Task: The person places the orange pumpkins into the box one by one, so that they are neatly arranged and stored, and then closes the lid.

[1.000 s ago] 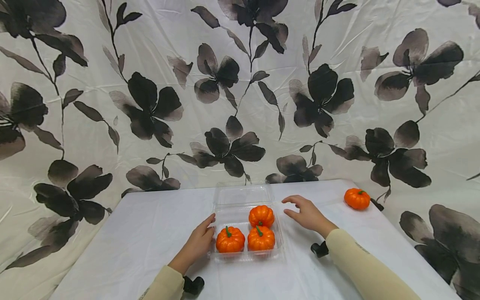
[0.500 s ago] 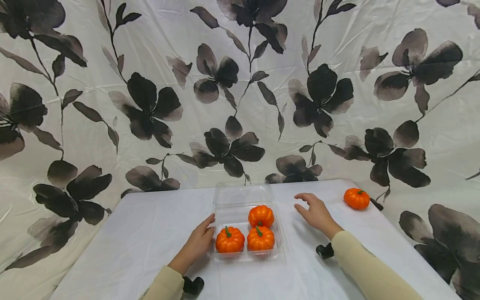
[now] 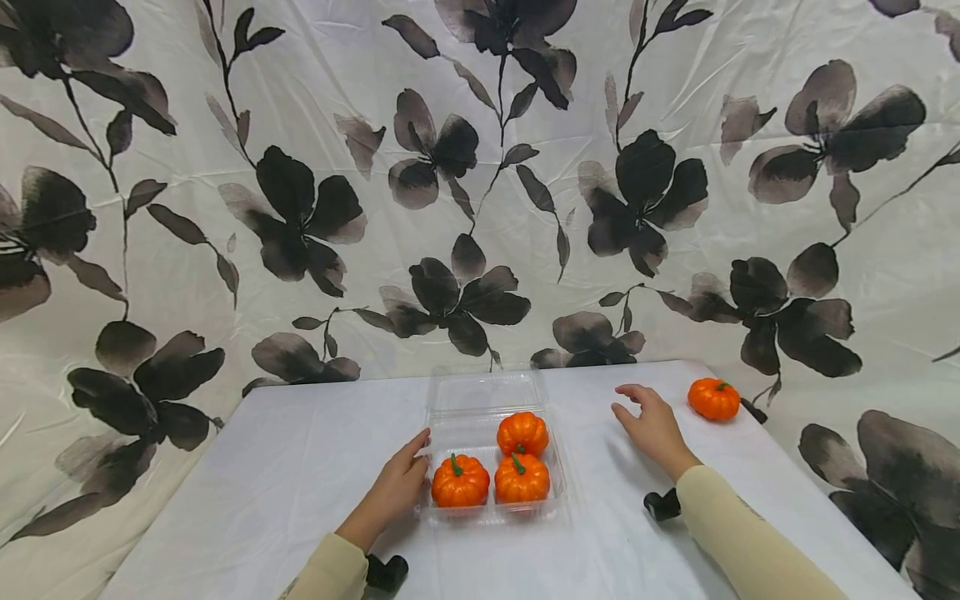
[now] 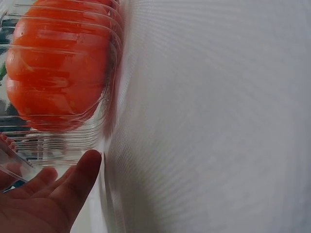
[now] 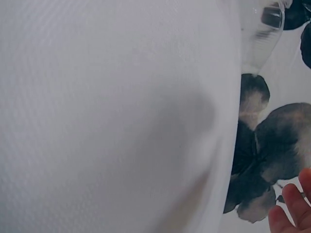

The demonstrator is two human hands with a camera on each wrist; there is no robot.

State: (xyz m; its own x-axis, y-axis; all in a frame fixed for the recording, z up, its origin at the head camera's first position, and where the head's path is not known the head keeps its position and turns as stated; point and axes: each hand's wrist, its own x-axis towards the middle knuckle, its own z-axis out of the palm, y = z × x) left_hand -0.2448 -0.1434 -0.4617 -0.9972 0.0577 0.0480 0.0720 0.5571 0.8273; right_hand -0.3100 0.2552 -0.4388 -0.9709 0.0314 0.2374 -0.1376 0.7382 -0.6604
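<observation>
A clear plastic clamshell container [image 3: 486,392] lies with its lid folded back on the white table. Three small orange pumpkins sit inside: a front-left pumpkin [image 3: 461,481], a front-right pumpkin [image 3: 522,479] and a back-right pumpkin [image 3: 522,432]. My left hand [image 3: 397,479] rests against the container's left side, fingers extended; the left wrist view has its fingertips [image 4: 90,160] right at the ribbed wall. Over the cloth to the right, my right hand [image 3: 656,429] hovers with fingers loosely bent and nothing in them. A fourth pumpkin [image 3: 714,400] lies just beyond it.
The white-covered table [image 3: 300,467] ends at the back against a hanging floral sheet [image 3: 450,167]. That loose pumpkin is close to the table's right edge. A black wrist camera [image 3: 662,505] hangs under the right wrist, and another black camera [image 3: 387,573] under the left.
My right hand has moved steadily rightward, away from the container and closer to the loose pumpkin. The left hand, the container and the pumpkins have stayed put.
</observation>
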